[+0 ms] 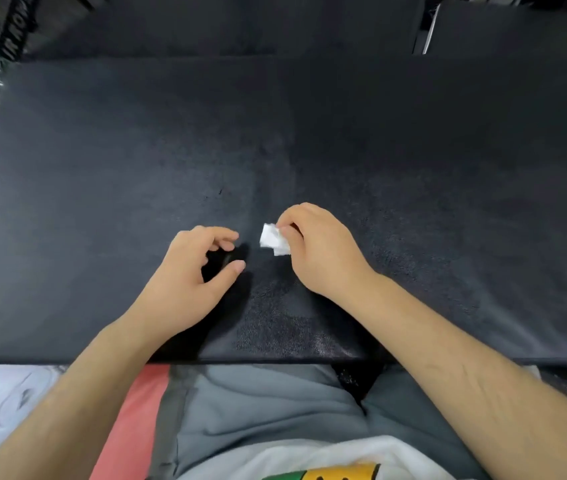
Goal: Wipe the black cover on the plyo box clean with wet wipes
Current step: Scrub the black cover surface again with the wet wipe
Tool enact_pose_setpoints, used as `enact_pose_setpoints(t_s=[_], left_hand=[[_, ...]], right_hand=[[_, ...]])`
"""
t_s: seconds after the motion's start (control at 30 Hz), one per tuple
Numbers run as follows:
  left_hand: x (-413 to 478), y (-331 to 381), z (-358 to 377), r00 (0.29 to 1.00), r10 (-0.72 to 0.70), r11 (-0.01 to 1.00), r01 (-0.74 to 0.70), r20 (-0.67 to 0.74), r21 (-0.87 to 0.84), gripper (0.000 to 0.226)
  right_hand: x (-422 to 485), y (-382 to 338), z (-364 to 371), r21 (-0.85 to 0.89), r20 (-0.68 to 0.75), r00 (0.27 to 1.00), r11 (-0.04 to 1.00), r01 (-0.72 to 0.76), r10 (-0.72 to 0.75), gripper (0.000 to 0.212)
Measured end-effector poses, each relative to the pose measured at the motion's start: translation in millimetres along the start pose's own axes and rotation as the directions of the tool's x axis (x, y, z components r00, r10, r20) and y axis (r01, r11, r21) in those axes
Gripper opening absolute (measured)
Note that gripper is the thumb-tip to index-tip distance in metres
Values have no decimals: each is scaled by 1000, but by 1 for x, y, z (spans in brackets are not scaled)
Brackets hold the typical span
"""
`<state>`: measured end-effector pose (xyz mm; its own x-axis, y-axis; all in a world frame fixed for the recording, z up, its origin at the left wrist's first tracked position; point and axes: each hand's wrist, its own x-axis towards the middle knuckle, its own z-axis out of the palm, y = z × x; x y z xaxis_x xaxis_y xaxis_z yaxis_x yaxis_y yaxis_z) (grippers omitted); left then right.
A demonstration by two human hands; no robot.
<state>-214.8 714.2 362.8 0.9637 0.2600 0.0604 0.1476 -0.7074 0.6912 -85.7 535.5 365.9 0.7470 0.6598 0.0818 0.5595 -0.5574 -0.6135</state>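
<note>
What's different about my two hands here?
The right hand pinches a crumpled white wet wipe; the left hand holds nothing. The right hand's fingers close on the wet wipe; the left hand's fingers curl loosely, apart from the thumb. Both are bare and over the black cover.
</note>
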Motion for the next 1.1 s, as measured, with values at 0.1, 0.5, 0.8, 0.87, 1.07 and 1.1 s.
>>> enact_pose_setpoints(t_s=[0.1, 0.5, 0.8, 0.87, 1.07, 1.1], left_hand=[[6, 19, 4, 995, -93, 986, 96, 29, -139, 70], [43, 24, 13, 977, -173, 966, 144, -122, -213, 19], [41, 14, 16, 969, -203, 962, 169, -143, -215, 20], [41, 12, 13, 959, -206, 959, 159, -194, -233, 20], [41, 3, 8, 949, -238, 947, 180, -205, -265, 26], [41, 3, 9, 951, -230, 949, 172, -207, -265, 27]], right_hand=[[-6, -11, -8, 306, -11, 990, 943, -130, 140, 15], [-22, -1, -9, -225, -140, 970, 961, 162, -197, 37], [-6, -15, 19, -294, 304, 931, 910, 294, -203, 69], [-15, -13, 19, -321, 294, 925, 887, 333, -241, 67], [10, -3, 14, -453, 159, 986, 884, 117, -50, 84], [15, -11, 21, -423, 168, 984, 897, 131, -65, 86]])
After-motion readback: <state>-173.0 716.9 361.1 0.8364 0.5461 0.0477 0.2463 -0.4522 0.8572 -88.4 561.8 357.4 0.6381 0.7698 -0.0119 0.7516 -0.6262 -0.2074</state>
